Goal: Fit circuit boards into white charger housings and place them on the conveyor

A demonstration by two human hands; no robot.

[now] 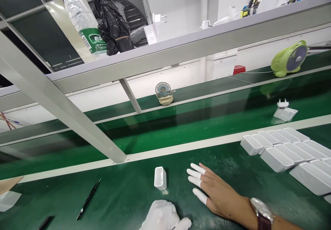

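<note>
A small white rectangular plastic housing [160, 179] stands on the green bench top, in front of me. My right hand [210, 185], with white finger cots and a wristwatch, is stretched out to the right of the housing. Its fingers are spread and nothing is in them. Below the housing, at the bottom edge, is my left hand [162, 216] in a white glove. Its fingers look curled in, with the thumb to the right; whatever they hold, if anything, is hidden. Neither hand touches the housing.
Rows of white housings [278, 159] lie at right. Black tweezers [88, 199] lie at left. Beyond the pale rail, a green conveyor belt [155, 132] carries a white plug piece [285, 112]. A slanted metal post [77, 119] rises at left. Fans [164, 94] stand behind, beneath a shelf [181, 52].
</note>
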